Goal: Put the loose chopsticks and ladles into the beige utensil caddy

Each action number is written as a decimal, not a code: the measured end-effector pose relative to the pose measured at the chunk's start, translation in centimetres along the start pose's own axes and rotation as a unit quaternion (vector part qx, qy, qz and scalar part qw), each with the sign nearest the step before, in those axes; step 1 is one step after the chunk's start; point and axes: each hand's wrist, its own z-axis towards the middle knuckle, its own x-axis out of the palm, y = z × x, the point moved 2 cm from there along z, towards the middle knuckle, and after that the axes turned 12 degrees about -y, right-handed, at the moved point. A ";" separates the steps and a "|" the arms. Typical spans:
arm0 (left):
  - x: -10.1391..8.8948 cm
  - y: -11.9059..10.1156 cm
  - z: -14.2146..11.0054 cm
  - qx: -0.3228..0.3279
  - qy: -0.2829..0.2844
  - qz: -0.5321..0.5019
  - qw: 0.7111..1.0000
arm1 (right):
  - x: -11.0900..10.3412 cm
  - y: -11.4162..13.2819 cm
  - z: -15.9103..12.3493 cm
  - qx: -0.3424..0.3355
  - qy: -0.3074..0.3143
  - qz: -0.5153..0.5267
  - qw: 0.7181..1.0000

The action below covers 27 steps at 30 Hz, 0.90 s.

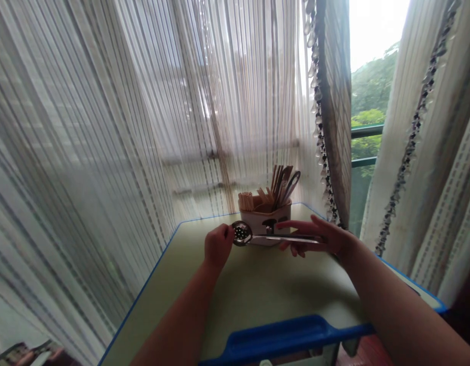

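Note:
A shiny metal slotted spoon (242, 234) with round holes in its bowl is held level above the table. My left hand (218, 244) is closed on the rim of the bowl. The handle (284, 238) runs to the right and lies along my right hand (317, 236), whose fingers are stretched out and apart beside it. Just behind the spoon stands a white utensil holder (251, 221) with a brown rim and dark printed shapes. Chopsticks (276, 180) and other long utensils (292, 185) stick up from it, with a bundle of light wooden sticks (245, 201) at its left.
A pale table (174, 284) with a blue edge lies beneath my hands. Its near side has a raised blue tray strip (275, 333). Striped sheer curtains (143, 101) hang close behind it. At the right, a gap shows a green railing (366, 131) and trees.

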 end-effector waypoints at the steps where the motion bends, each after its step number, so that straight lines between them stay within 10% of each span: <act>1: -0.1 -0.1 0.1 -0.019 -0.011 -0.017 1.000 | 0.1 0.2 -0.1 -0.013 -0.011 0.031 0.999; 6: -0.6 -1.0 0.0 -0.101 -0.006 -0.112 0.989 | 1.1 -0.9 2.3 -0.091 -0.069 0.124 0.986; 11: -0.4 -1.9 -0.9 -0.039 0.031 -0.110 0.993 | 0.7 -2.4 5.3 -0.124 -0.269 -0.020 0.955; 20: -0.4 -2.6 -1.3 0.032 -0.009 -0.054 0.998 | -0.8 -0.9 4.8 -0.371 -0.495 -0.245 0.747; 27: -0.8 -3.4 -1.3 0.063 -0.011 -0.026 0.998 | -1.0 1.1 6.0 -0.351 -0.393 -0.202 0.826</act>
